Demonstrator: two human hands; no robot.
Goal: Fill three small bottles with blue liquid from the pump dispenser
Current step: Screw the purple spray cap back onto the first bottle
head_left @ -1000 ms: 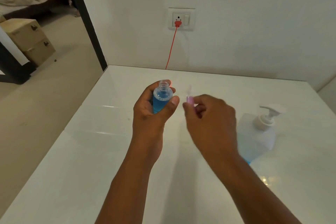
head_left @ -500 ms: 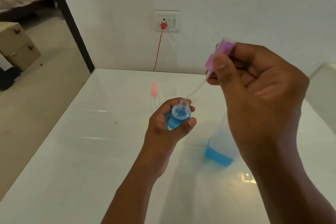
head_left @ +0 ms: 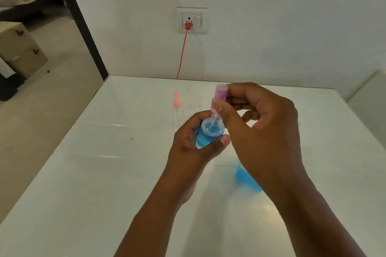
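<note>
Item one: a small clear bottle (head_left: 210,133), filled well up with blue liquid, mouth uncapped, held above the white table (head_left: 87,173) near the middle of the view. We note the left hand (head_left: 192,148) wrapped round its body, thumb across the front and fingers curled behind. Item two: a pink spray cap (head_left: 219,98) at twelve o'clock of the bottle mouth, directly over it — pinched between thumb and fingers of the right hand (head_left: 265,131); whether its tube has entered the neck we cannot tell. Item three: a second small bottle (head_left: 177,110), clear, with an orange-pink top, standing on the table at eleven o'clock of the held one. Item four: the pump dispenser (head_left: 246,177), at five o'clock, mostly hidden behind the right wrist — only a blurred blue base shows. Item five: a wall socket (head_left: 191,20) with a red cord (head_left: 182,52) hanging down to the table's far edge.
</note>
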